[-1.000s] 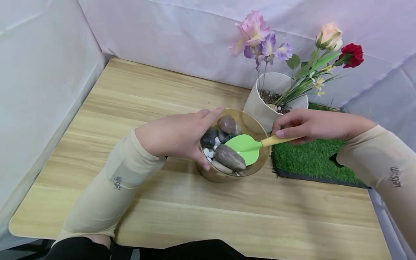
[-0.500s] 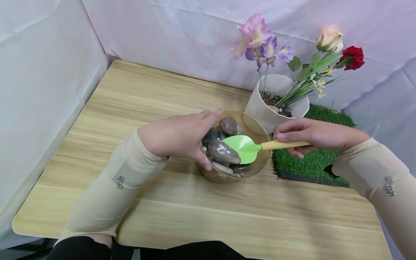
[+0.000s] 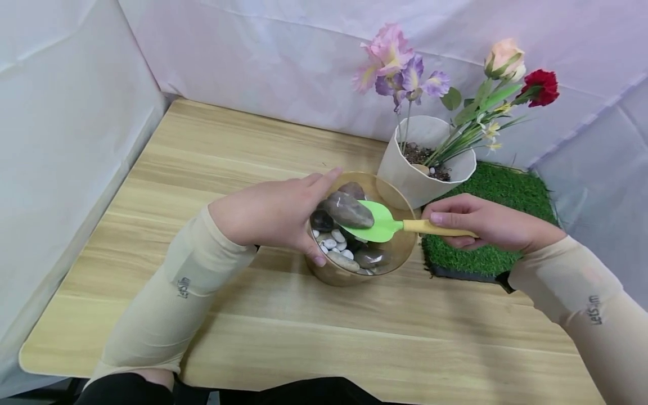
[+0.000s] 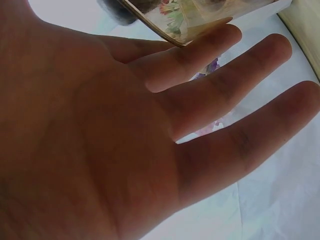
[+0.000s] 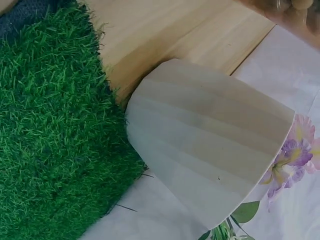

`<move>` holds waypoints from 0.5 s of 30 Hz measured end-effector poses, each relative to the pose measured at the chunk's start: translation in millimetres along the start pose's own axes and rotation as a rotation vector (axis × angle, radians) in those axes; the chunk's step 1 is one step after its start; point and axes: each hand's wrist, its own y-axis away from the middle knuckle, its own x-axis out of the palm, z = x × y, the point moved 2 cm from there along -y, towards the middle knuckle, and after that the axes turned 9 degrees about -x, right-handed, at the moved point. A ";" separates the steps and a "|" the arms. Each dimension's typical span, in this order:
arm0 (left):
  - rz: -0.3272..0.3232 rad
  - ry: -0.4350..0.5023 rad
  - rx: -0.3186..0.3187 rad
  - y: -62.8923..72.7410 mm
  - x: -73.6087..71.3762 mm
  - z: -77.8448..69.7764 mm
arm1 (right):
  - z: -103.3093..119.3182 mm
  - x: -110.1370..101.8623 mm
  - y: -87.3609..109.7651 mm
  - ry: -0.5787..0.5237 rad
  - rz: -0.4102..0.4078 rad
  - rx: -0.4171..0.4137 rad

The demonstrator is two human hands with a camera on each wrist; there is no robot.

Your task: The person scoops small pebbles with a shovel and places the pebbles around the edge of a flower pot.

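My right hand (image 3: 488, 222) grips the yellow handle of a green trowel (image 3: 383, 228). A large grey stone (image 3: 348, 209) rests on the trowel blade, within the rim of a clear amber bowl (image 3: 409, 253). Below it the bowl holds small white pebbles (image 3: 331, 243), a dark brown stone (image 3: 372, 257) and other stones. My left hand (image 3: 273, 214) lies against the bowl's left side, thumb at the front and fingers toward the back. In the left wrist view the fingers (image 4: 240, 145) are straight and spread, with the bowl's edge (image 4: 155, 31) at the little-finger side.
Right behind the bowl stands a white pot (image 3: 405, 174) with soil and artificial flowers (image 3: 390, 50). A green turf mat (image 3: 471, 261) lies under my right hand. The wooden table (image 3: 253, 320) meets white cloth walls (image 3: 228, 62) at the back and left.
The trowel has slid farther under the large grey stone, which has moved back and left, up onto the blade. White pebbles beneath have come into view. The left hand stays at the bowl.
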 end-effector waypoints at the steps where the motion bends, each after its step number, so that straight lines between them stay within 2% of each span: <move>1: 0.003 -0.004 -0.009 0.1 -0.4 0.2 | -0.5 1.4 0.0 -0.003 -0.005 -0.005; 9: 0.010 -0.026 -0.029 2.5 -3.6 -0.5 | 1.4 9.6 2.0 0.078 -0.050 -0.030; 15: 0.026 -0.012 -0.030 0.0 -0.6 0.0 | 6.0 9.7 12.1 0.138 -0.088 -0.007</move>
